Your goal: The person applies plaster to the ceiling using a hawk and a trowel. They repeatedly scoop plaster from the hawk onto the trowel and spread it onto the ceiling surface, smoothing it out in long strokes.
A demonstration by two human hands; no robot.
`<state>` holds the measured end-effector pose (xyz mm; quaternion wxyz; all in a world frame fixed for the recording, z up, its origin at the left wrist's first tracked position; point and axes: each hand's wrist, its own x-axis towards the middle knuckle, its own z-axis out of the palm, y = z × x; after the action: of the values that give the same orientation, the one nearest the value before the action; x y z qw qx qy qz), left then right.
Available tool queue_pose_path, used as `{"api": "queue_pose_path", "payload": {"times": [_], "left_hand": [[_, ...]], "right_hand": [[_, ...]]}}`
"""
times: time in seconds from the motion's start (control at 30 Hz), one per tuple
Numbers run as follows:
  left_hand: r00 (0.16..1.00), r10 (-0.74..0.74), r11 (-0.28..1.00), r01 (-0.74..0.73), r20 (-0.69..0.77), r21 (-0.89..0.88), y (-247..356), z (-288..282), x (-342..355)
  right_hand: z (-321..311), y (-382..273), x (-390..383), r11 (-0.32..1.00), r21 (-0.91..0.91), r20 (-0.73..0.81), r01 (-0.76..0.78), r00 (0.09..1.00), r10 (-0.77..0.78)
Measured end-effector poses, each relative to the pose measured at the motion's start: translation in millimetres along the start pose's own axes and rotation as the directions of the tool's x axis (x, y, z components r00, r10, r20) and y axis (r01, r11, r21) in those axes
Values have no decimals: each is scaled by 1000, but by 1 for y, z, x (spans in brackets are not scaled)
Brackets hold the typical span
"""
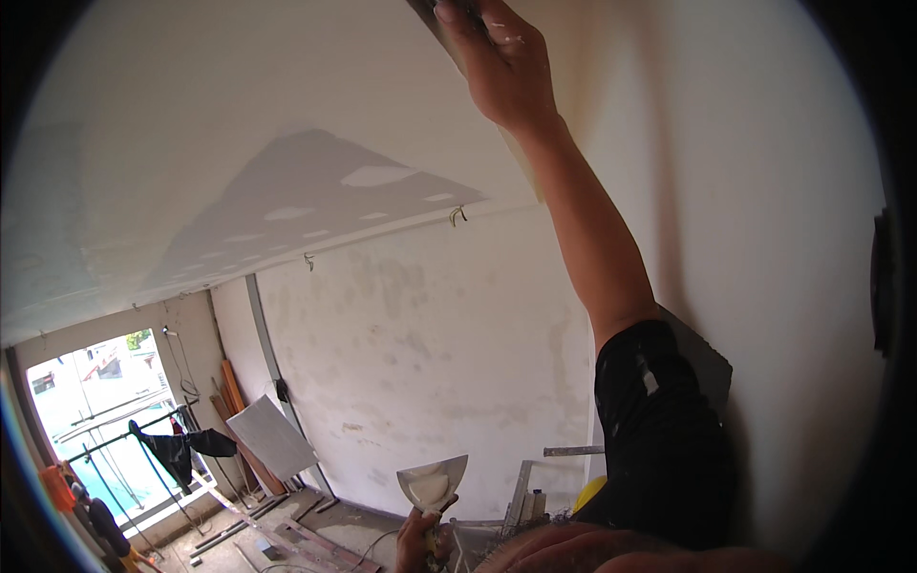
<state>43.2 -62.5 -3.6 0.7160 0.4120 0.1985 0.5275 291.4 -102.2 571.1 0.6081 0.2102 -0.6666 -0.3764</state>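
My right arm, in a black sleeve, reaches up toward the white ceiling (315,67). At the top edge my right hand (513,76), with white specks on it, is closed around a dark, straight-edged plastering trowel (437,23); most of that tool is out of view or behind the fingers. Low in the picture, my left hand (416,537) grips the handle of a wide putty knife (449,470). Its flared blade points up and carries a lump of off-white filler (430,489). The putty knife is well apart from the ceiling and the walls.
A grey area with pale patches (377,176) marks the ceiling. Wires (458,216) hang where it meets the blotchy wall (420,334). A grey board (271,437) leans at the far left, beside a window (105,401) and a rail with dark clothing (177,454). Planks (325,544) litter the floor.
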Motion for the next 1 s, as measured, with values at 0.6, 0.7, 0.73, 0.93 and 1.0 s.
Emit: {"api": "queue_pose_path", "payload": {"times": [0.6, 0.7, 0.73, 0.93, 1.0], "left_hand": [[975, -203, 938, 169, 87, 302, 0, -71, 36], [978, -165, 942, 119, 128, 313, -4, -77, 38], [978, -143, 948, 90, 154, 306, -4, -72, 36], [980, -148, 950, 104, 131, 295, 0, -63, 33], [982, -140, 958, 101, 130, 268, 0, -58, 28]], "right_hand": [[-35, 97, -10, 923, -237, -178, -302, 948, 265], [-28, 100, -9, 934, -227, -165, -276, 956, 242], [-27, 101, -8, 927, -255, -163, -274, 957, 238], [-23, 98, -3, 893, -318, -164, -318, 946, 278], [-22, 99, -4, 889, -320, -163, -328, 943, 290]]}}
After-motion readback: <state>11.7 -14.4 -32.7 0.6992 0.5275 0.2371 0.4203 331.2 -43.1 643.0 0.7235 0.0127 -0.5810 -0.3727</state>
